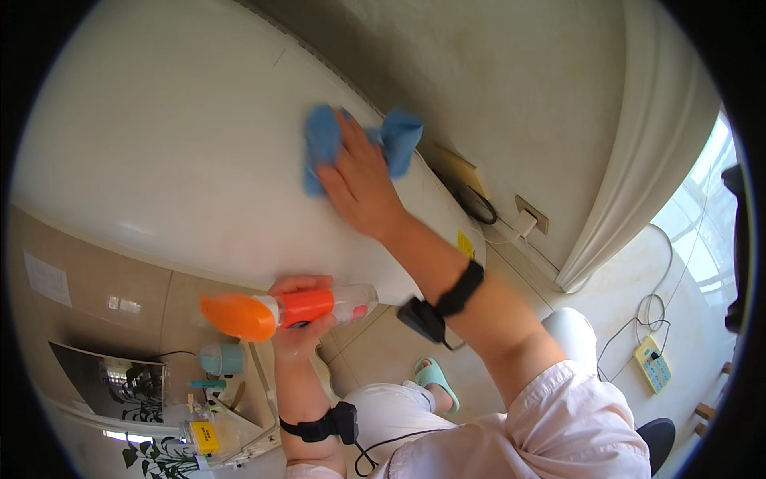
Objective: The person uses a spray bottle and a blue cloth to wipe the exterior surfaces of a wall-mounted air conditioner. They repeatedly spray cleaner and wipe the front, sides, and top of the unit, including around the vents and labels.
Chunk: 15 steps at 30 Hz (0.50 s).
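My right hand (362, 191) presses a blue cloth (323, 141) against the broad white surface of what looks like an appliance (173, 138); the cloth bunches out on both sides of my fingers. Lower down, my left hand (302, 332) is wrapped around a clear spray bottle (353, 301) with a red label and an orange top (239, 316). The bottle lies sideways in my grip, close to the white surface's edge, its top towards the left. Both forearms wear black straps with small devices. Part of the cloth is hidden by my right hand.
A plug (525, 223) sits in a wall socket beside a long pale curtain (622, 149). Cables run over the tiled floor to a power strip (652, 365). At lower left stand a dark screen (111, 380), a light-blue container (221, 359) and a leafy plant (158, 458).
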Tool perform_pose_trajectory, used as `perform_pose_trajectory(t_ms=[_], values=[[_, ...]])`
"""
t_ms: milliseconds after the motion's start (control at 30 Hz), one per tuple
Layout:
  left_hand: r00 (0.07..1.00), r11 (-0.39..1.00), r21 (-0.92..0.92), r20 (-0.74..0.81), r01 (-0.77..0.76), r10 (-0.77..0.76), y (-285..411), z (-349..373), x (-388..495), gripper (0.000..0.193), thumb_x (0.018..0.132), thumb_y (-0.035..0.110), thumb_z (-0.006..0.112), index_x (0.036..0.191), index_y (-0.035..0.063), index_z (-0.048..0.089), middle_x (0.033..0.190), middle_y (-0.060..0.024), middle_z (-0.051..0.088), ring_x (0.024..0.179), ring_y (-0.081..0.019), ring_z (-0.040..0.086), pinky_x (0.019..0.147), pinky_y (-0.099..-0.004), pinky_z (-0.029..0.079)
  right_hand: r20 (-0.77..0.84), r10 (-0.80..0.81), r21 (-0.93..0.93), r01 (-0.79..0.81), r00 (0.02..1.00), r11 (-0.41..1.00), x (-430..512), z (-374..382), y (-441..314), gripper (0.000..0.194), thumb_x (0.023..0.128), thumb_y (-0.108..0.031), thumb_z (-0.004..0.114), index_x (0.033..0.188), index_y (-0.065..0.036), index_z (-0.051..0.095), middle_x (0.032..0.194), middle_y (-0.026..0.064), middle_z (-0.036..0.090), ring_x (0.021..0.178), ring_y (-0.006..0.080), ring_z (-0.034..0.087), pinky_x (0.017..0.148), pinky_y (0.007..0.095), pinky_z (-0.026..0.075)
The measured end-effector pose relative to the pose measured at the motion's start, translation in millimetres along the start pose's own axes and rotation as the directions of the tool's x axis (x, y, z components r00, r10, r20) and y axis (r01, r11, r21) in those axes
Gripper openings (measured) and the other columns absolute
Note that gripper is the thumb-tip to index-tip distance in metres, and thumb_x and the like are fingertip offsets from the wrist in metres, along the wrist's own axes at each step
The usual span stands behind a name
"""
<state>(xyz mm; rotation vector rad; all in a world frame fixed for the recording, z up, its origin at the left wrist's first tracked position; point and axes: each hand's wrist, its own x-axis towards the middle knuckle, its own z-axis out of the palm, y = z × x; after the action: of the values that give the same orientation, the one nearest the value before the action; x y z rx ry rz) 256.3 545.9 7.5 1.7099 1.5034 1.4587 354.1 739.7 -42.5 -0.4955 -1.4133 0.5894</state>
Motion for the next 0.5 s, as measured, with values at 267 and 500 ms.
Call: perform_pose_trajectory(t_ms=[267, 500], values=[[0.999, 0.992, -0.121, 0.033, 0.026, -0.022, -5, -6, 10, 0.063, 0.062, 0.028, 0.083, 0.108, 0.0016, 0.050, 0.101, -0.0161, 0.062, 0.092, -0.0247, 0.061, 0.081, -0.0364, 0.050, -0.009, 0.096, -0.103, -0.097, 0.995, 0.990, -90, -10, 36, 0.028, 0.087, -0.024, 0.052, 0.078, 0.003, 0.053, 0.141, 0.0223, 0.031, 0.127, 0.0441, 0.029, 0.099, 0.0591, 0.027], [0.996, 0.996, -0.079, 0.085, 0.040, -0.034, -4, -10, 9, 0.067, 0.063, 0.033, 0.083, 0.110, 0.0007, 0.049, 0.103, -0.0168, 0.062, 0.091, -0.0243, 0.062, 0.081, -0.0370, 0.051, -0.019, 0.077, -0.038, -0.078, 0.997, 0.996, -59, -20, 11, 0.028, 0.085, -0.027, 0.056, 0.077, -0.001, 0.053, 0.143, 0.0192, 0.030, 0.126, 0.0439, 0.031, 0.088, 0.0618, 0.032]])
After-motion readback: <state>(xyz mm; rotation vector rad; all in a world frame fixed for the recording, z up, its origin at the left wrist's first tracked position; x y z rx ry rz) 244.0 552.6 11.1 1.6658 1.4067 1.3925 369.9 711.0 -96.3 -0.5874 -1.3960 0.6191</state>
